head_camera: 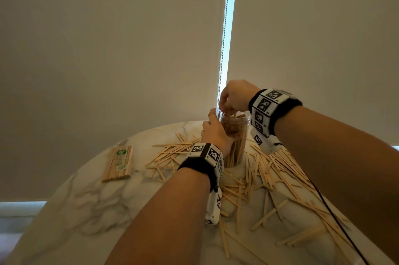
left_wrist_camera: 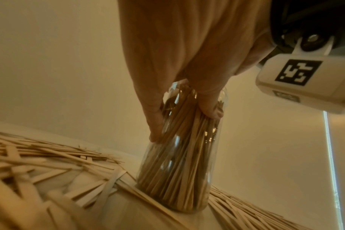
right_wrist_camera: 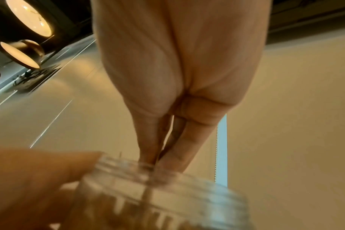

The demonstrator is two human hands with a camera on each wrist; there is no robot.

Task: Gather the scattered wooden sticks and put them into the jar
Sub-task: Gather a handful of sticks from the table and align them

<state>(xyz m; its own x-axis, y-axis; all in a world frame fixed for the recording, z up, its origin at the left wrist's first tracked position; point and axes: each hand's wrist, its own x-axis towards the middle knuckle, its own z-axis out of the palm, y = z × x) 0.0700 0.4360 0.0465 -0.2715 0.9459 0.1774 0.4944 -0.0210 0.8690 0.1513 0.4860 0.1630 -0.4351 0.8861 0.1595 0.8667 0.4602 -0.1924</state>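
**Holding the jar while fingers dip into its mouth**

Starting nearest you, loose wooden sticks [head_camera: 267,178] lie scattered over the marble table [head_camera: 90,200], thickest on the right and crossing each other in heaps; your left forearm reaches over them, and your left hand [head_camera: 213,133] wraps the clear jar [head_camera: 237,144] from its left side, thumb and fingers curled round the wall; the jar stands upright on the table, packed with sticks standing on end, loose sticks touching its base; your right hand [head_camera: 234,95] hangs above the jar's open mouth with fingers [right_wrist_camera: 179,147] drawn close together and pointing down into the rim; whether they pinch any stick, you cannot tell; off to the left, well apart from the jar, a wrapped bundle of sticks [head_camera: 118,163] lies flat; beyond the table hang pale roller blinds [head_camera: 108,49] with a bright gap between them.
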